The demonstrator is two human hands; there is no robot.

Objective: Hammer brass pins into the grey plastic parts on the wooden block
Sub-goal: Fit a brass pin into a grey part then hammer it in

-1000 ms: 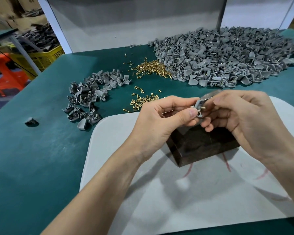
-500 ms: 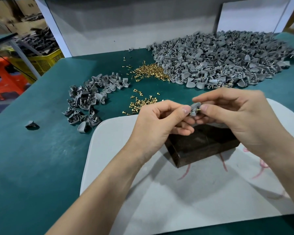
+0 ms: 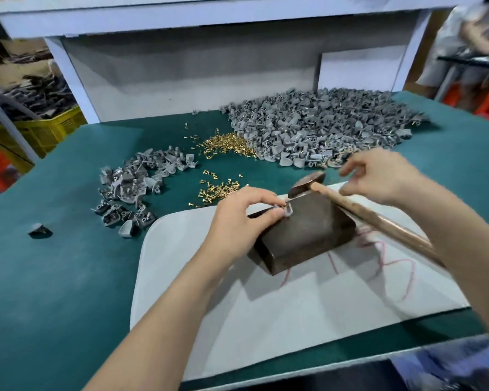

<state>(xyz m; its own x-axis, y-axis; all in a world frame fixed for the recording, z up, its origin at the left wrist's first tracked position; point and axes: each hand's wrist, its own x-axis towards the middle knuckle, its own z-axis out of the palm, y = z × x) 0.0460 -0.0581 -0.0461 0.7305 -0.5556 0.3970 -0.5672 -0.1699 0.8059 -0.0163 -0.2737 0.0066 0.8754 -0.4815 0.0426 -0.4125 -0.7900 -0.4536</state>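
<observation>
**Grey part pinched on the block, hammer lying beside it**

The left hand [image 3: 239,224] pinches one small grey plastic part [image 3: 288,212] between thumb and curled fingertips and holds it down on the near-left corner of the dark brown wooden block's [image 3: 308,235] top face. A speck of brass shows at the part's upper edge, too small to make out.

The left forearm reaches in from the bottom left, wrist straight, knuckles up.

The right hand [image 3: 378,176] hovers over the block's far right side, fingers half curled and blurred. It is directly above the wooden-handled hammer [image 3: 364,217], and I cannot tell whether it grips the handle. The hammer's metal head rests at the block's far edge, and the handle slants down to the right.

There is one block and one hammer, both on a white mat [image 3: 237,320] with red scribbles, which lies on the green table cover [image 3: 54,277].

Loose brass pins lie in two clusters:
- a small scatter [image 3: 218,190] just beyond the mat
- a denser pile [image 3: 226,143] farther back

Grey parts lie in two heaps and one stray:
- a small heap [image 3: 136,190] on the left
- a very large heap [image 3: 322,128] at the back right, touching the denser pins
- a single stray part [image 3: 38,230] far left

Off the table to the left is one yellow slotted plastic crate [image 3: 45,131]. Dark grey parts are heaped at its top.
</observation>
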